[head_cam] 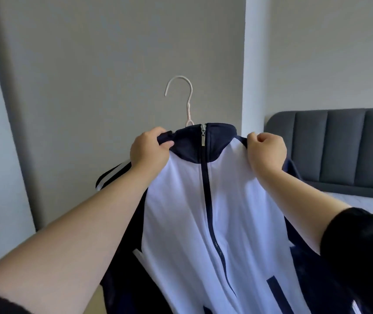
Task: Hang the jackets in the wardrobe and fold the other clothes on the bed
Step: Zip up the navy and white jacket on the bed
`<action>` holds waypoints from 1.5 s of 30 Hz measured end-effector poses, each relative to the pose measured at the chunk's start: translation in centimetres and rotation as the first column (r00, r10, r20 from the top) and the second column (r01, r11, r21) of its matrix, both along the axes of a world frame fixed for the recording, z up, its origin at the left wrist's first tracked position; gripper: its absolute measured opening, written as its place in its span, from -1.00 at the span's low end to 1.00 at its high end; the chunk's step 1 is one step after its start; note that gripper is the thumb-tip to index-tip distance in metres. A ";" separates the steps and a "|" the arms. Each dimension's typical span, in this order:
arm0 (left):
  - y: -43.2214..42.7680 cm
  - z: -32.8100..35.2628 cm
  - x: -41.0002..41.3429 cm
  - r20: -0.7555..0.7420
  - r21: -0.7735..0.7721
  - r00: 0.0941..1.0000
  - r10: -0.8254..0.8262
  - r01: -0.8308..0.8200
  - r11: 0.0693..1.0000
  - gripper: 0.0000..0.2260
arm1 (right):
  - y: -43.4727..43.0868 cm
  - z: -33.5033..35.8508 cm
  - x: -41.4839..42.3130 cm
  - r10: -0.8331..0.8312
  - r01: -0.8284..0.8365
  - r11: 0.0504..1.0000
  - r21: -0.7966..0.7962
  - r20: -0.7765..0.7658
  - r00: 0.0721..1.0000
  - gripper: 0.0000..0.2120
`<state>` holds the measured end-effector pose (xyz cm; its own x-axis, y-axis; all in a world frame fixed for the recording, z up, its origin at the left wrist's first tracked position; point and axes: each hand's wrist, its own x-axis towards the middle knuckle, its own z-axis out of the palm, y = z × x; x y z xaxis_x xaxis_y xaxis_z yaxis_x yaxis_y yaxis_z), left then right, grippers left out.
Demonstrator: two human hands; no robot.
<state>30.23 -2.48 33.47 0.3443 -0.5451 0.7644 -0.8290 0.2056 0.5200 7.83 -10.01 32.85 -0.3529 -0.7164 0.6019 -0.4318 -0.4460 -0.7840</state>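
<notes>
We are at the hanging step. The jacket (237, 200), white with a navy collar and zipped to the top, sits on a white hanger (186, 96), and we hold it up in front of us. The left hand (149, 150) has its grip pinched on the collar edge; the right hand (266, 150) has its grip closed on the shoulder cloth. Next, we think, the hook must go over a wardrobe rail, which we cannot see here. A grey wall (113, 64) stands behind, and the bed (362, 200) lies to the right, so open room seems to be on the left.
</notes>
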 end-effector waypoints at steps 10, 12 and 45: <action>6.5 6.2 5.7 0.027 -0.101 0.999 -0.032 0.035 0.994 -0.86 | 8.2 9.5 8.7 0.521 -0.606 0.795 0.038 -0.553 0.650 -0.76; 7.3 5.6 6.6 0.022 -0.079 0.999 -0.027 0.028 0.996 -0.87 | 9.0 9.5 9.9 0.524 -0.558 0.813 0.164 -0.624 0.580 -0.62; 14.1 -0.5 15.5 0.042 0.453 0.999 -0.015 -0.006 0.891 -0.86 | 10.9 3.5 15.6 0.515 -0.478 0.851 0.220 -0.531 0.673 -0.63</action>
<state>45.76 11.57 32.93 0.3133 -0.8373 0.4480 -0.8524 -0.0401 0.5213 23.48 0.94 36.31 0.4448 -0.7278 0.5221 -0.5205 -0.6844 -0.5106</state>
